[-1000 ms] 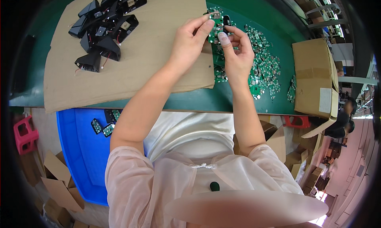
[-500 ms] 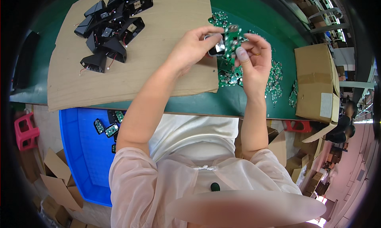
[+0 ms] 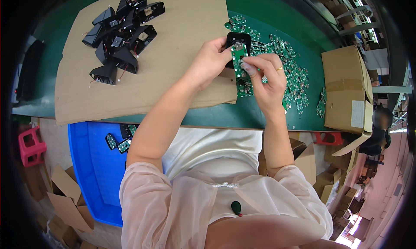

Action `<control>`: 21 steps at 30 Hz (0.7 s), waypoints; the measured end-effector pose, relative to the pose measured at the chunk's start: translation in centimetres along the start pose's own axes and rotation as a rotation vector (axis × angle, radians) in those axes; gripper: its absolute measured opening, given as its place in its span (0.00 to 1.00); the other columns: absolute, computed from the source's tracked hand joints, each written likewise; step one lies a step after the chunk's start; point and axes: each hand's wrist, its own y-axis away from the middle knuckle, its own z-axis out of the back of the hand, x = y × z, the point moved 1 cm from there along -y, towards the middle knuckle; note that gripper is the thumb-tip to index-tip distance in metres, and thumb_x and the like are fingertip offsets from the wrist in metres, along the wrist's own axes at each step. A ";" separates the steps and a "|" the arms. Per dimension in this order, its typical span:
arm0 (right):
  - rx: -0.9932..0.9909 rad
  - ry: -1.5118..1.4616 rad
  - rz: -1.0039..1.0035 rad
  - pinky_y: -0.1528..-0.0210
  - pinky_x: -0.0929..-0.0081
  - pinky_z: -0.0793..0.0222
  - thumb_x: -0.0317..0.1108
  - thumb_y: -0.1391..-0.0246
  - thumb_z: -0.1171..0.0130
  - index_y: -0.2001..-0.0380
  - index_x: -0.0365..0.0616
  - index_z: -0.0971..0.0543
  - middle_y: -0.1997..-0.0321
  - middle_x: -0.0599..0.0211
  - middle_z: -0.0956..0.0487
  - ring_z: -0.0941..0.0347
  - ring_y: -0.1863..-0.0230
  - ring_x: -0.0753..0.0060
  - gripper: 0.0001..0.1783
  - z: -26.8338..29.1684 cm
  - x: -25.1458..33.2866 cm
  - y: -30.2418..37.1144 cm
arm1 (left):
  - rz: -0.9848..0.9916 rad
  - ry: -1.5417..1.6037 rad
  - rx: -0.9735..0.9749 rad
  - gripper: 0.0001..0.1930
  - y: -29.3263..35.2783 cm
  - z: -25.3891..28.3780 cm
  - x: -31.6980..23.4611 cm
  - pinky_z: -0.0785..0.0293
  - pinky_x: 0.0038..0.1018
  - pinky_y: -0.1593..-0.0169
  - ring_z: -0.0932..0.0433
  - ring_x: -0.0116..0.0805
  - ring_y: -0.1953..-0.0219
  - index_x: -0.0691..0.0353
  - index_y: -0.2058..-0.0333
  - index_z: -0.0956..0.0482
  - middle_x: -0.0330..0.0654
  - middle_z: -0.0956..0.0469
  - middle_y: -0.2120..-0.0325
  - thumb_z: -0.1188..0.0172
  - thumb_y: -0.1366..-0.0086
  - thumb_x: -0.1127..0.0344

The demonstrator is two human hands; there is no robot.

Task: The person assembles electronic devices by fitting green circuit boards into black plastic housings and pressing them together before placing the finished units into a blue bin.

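Note:
My left hand (image 3: 211, 60) is closed on a black plastic housing (image 3: 238, 35), holding it upright over the right edge of the cardboard sheet. Between thumb and fingers, my right hand (image 3: 267, 78) pinches a green circuit board (image 3: 238, 61). The board lies against the front of the housing, partly over its opening; how far it sits inside I cannot tell. Behind and beneath my hands a wide heap of loose green circuit boards (image 3: 291, 69) spreads over the green table.
A cardboard sheet (image 3: 173, 71) covers the table's left part, with a pile of black plastic shells (image 3: 125, 56) with wires. At right stands a cardboard box (image 3: 346, 86). Below the table edge, a blue bin (image 3: 97, 179) holds several housings with boards (image 3: 123, 145).
The housing has turned from its silvery side to its open black side. The board has moved left and now lies against it, with my right hand following.

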 end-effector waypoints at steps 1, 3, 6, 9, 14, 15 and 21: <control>-0.003 0.000 0.000 0.72 0.74 0.33 0.24 0.58 0.39 0.70 0.44 0.22 0.74 0.67 0.26 0.30 0.72 0.67 0.08 -0.1 -0.1 -0.1 | 0.002 0.039 0.030 0.14 -0.1 0.0 0.0 0.28 0.26 0.56 0.26 0.25 0.61 0.63 0.55 0.29 0.39 0.25 0.62 0.50 0.36 0.63; -0.103 0.052 -0.002 0.73 0.74 0.33 0.24 0.57 0.40 0.72 0.43 0.23 0.74 0.67 0.26 0.29 0.73 0.67 0.06 0.0 -0.4 -0.4 | -0.025 0.146 0.059 0.14 0.1 -0.5 -0.1 0.28 0.24 0.57 0.27 0.23 0.62 0.63 0.54 0.29 0.36 0.25 0.64 0.51 0.35 0.62; -0.113 0.045 -0.104 0.73 0.75 0.33 0.24 0.57 0.40 0.73 0.42 0.23 0.74 0.66 0.26 0.29 0.73 0.68 0.05 0.2 -0.7 -0.7 | -0.085 0.206 0.087 0.16 0.4 -1.0 0.0 0.29 0.21 0.59 0.29 0.20 0.64 0.62 0.52 0.30 0.33 0.26 0.65 0.51 0.34 0.61; -0.065 0.086 -0.036 0.74 0.76 0.33 0.24 0.56 0.41 0.73 0.43 0.24 0.74 0.66 0.26 0.29 0.73 0.68 0.05 0.1 -0.5 -1.3 | -0.119 0.090 0.089 0.17 0.4 -0.8 0.0 0.30 0.22 0.57 0.30 0.20 0.61 0.62 0.50 0.32 0.34 0.27 0.61 0.51 0.34 0.60; -0.037 0.121 -0.026 0.74 0.74 0.33 0.24 0.56 0.42 0.73 0.42 0.25 0.75 0.66 0.27 0.29 0.73 0.67 0.04 0.2 -0.2 -1.9 | -0.154 0.002 0.064 0.18 0.4 -0.8 -0.2 0.31 0.23 0.53 0.30 0.21 0.57 0.62 0.49 0.33 0.34 0.28 0.58 0.52 0.34 0.60; -0.028 0.150 -0.030 0.75 0.73 0.33 0.24 0.56 0.43 0.73 0.42 0.25 0.75 0.66 0.27 0.29 0.73 0.66 0.04 0.3 -0.3 -2.0 | -0.184 0.010 0.037 0.19 0.3 -0.9 -0.2 0.31 0.20 0.58 0.31 0.19 0.62 0.62 0.48 0.33 0.32 0.28 0.62 0.51 0.34 0.60; -0.081 0.187 0.073 0.75 0.71 0.34 0.23 0.56 0.44 0.72 0.42 0.25 0.74 0.66 0.28 0.30 0.73 0.64 0.06 0.5 0.1 -2.0 | -0.298 -0.089 0.039 0.21 0.3 -1.1 0.1 0.32 0.17 0.60 0.31 0.17 0.64 0.62 0.45 0.36 0.33 0.27 0.62 0.50 0.35 0.63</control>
